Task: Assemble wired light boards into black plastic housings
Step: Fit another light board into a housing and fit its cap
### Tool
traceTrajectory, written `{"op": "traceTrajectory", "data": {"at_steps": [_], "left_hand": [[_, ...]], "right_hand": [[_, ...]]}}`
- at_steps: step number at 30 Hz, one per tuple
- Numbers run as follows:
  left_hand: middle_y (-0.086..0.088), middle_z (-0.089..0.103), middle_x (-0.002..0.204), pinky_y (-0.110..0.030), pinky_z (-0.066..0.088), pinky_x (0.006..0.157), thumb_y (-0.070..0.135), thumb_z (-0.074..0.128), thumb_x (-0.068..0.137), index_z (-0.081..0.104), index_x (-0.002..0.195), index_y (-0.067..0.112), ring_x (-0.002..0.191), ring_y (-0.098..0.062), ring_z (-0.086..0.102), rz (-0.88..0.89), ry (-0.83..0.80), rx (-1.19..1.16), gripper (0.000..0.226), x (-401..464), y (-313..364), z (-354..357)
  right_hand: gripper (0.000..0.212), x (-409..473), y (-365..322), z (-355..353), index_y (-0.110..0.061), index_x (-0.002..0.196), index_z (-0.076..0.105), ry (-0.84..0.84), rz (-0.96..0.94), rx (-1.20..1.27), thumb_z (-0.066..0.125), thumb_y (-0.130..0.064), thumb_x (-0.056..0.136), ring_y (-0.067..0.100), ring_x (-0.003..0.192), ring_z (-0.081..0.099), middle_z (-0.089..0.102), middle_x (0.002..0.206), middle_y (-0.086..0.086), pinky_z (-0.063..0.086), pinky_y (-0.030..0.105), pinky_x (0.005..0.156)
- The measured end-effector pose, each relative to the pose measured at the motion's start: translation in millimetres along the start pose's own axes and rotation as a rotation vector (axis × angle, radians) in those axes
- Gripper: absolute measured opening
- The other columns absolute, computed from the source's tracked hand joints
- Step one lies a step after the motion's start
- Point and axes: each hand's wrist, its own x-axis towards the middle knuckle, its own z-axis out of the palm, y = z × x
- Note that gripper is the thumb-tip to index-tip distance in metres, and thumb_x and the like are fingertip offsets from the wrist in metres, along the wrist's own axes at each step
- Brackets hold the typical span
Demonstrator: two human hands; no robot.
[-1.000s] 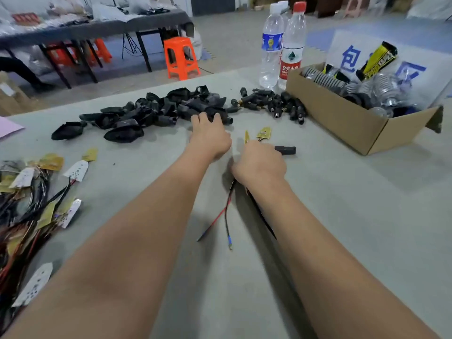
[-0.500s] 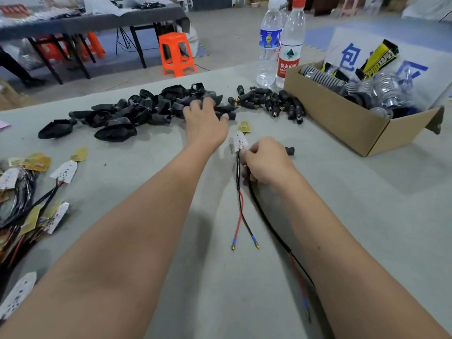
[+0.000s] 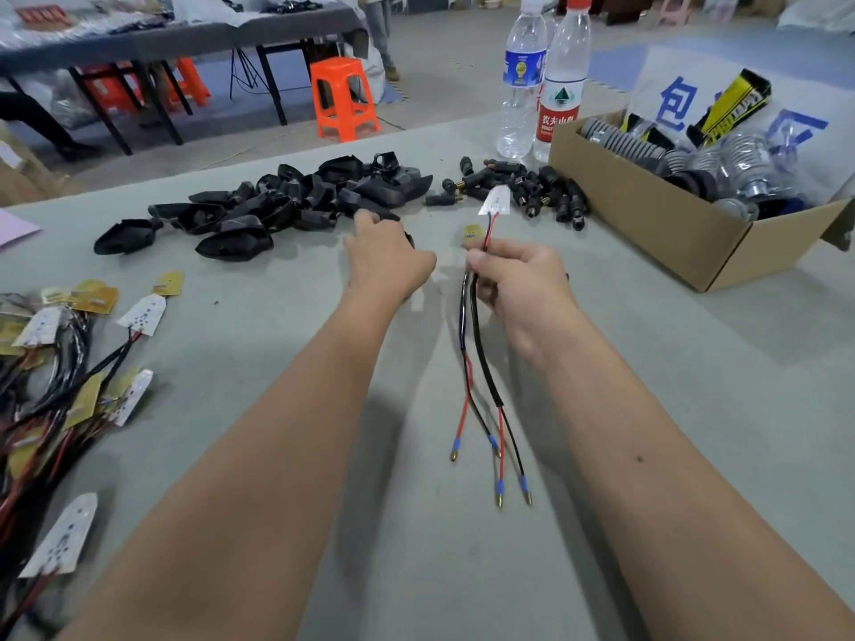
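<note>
A pile of black plastic housings (image 3: pixel 287 205) lies across the far middle of the grey table (image 3: pixel 416 548). My left hand (image 3: pixel 384 263) hovers palm down at the pile's near edge, fingers curled over a black housing (image 3: pixel 410 239) of which only a small edge shows. My right hand (image 3: pixel 518 289) grips the black sleeved wires (image 3: pixel 481 363) of two light boards. A white light board (image 3: pixel 496 201) sticks up above the fist and a yellow light board (image 3: pixel 474 234) sits just below it. The red and black wire ends hang down toward me.
Black connectors (image 3: pixel 532 192) lie heaped right of the housings. A cardboard box (image 3: pixel 647 215) of finned parts stands at the right, two water bottles (image 3: pixel 541 85) behind it. More wired light boards (image 3: pixel 69 363) are tangled at the table's left edge.
My right hand has lifted the wired boards off the table, so the wires now hang. My left hand has drawn back from the housing pile toward me.
</note>
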Motion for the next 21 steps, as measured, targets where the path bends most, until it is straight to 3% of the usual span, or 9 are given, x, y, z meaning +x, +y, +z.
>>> {"op": "traceTrajectory", "data": {"at_steps": [3,6,9,11,13,15,16,18,21], "left_hand": [[-0.011,0.044,0.131,-0.037,0.046,0.101,0.028,0.063,0.076,0.065,0.078,0.01,0.122,-0.031,0.048,-0.104,-0.021,-0.064,0.018,-29.8,-17.8,-19.3],[-0.022,0.056,0.123,-0.04,0.047,0.087,0.036,0.056,0.073,0.058,0.068,0.012,0.116,-0.04,0.051,-0.243,0.012,-0.11,0.024,-70.7,-35.3,-45.6],[-0.034,0.059,0.122,-0.049,0.051,0.082,0.038,0.05,0.069,0.051,0.063,0.012,0.108,-0.05,0.056,-0.354,0.1,-0.229,0.027,-107.5,-52.0,-74.2],[-0.034,0.059,0.12,-0.044,0.048,0.073,0.033,0.054,0.076,0.057,0.07,0.012,0.09,-0.043,0.056,-0.383,0.148,-0.252,0.022,-126.2,-65.2,-90.3],[-0.027,0.062,0.104,-0.035,0.039,0.064,0.026,0.057,0.079,0.05,0.062,0.017,0.075,-0.034,0.049,-0.368,0.181,-0.262,0.02,-143.7,-76.5,-104.6],[-0.021,0.056,0.078,-0.04,0.04,0.06,0.03,0.054,0.069,0.048,0.062,0.012,0.07,-0.031,0.047,-0.339,0.186,-0.279,0.021,-160.2,-85.2,-116.3],[-0.02,0.054,0.071,-0.045,0.045,0.062,0.03,0.053,0.067,0.053,0.065,0.008,0.068,-0.031,0.048,-0.332,0.18,-0.281,0.023,-167.2,-88.7,-120.0],[-0.022,0.063,0.074,-0.043,0.048,0.07,0.022,0.062,0.075,0.063,0.072,-0.001,0.074,-0.037,0.058,-0.325,0.191,-0.258,0.023,-177.5,-98.5,-123.2],[-0.011,0.069,0.08,-0.025,0.04,0.063,0.008,0.074,0.079,0.066,0.081,0.006,0.077,-0.026,0.064,-0.303,0.234,-0.29,0.008,-190.2,-107.9,-121.7]], "right_hand": [[0.019,-10.6,-3.9,14.3,-0.01,0.097,0.063,-0.068,0.037,0.144,0.049,-0.013,0.108,0.008,0.048,0.044,0.066,0.064,0.003,0.035,0.017,0.043],[0.018,-22.0,0.5,33.5,-0.017,0.099,0.052,-0.117,0.039,0.013,0.039,-0.021,0.112,0.01,0.042,0.044,0.069,0.062,0.007,0.032,0.019,0.039],[0.01,-36.8,8.1,58.0,-0.013,0.107,0.052,-0.187,0.085,-0.129,0.047,-0.021,0.109,0.012,0.047,0.051,0.071,0.073,0.01,0.041,0.021,0.041],[0.019,-43.8,17.0,70.9,-0.008,0.112,0.056,-0.213,0.06,-0.432,0.058,-0.025,0.104,0.022,0.064,0.066,0.071,0.088,0.014,0.055,0.03,0.057],[0.029,-51.9,25.0,80.5,-0.004,0.101,0.062,-0.169,-0.074,-0.806,0.064,-0.033,0.1,0.036,0.084,0.071,0.071,0.093,0.015,0.058,0.041,0.076],[0.041,-64.9,26.3,88.4,-0.007,0.081,0.057,-0.119,-0.186,-1.08,0.061,-0.044,0.099,0.038,0.091,0.068,0.066,0.089,0.013,0.049,0.034,0.073],[0.044,-71.7,26.2,92.4,-0.011,0.08,0.054,-0.128,-0.201,-1.173,0.06,-0.05,0.098,0.036,0.094,0.065,0.062,0.09,0.012,0.043,0.033,0.072],[0.045,-86.7,25.6,100.8,-0.015,0.083,0.054,-0.186,-0.153,-1.323,0.063,-0.059,0.092,0.034,0.092,0.057,0.055,0.092,0.01,0.039,0.033,0.072],[0.036,-101.8,25.2,106.7,-0.018,0.074,0.042,-0.279,-0.146,-1.542,0.068,-0.037,0.09,0.031,0.085,0.048,0.059,0.099,0.011,0.04,0.034,0.071]]}}
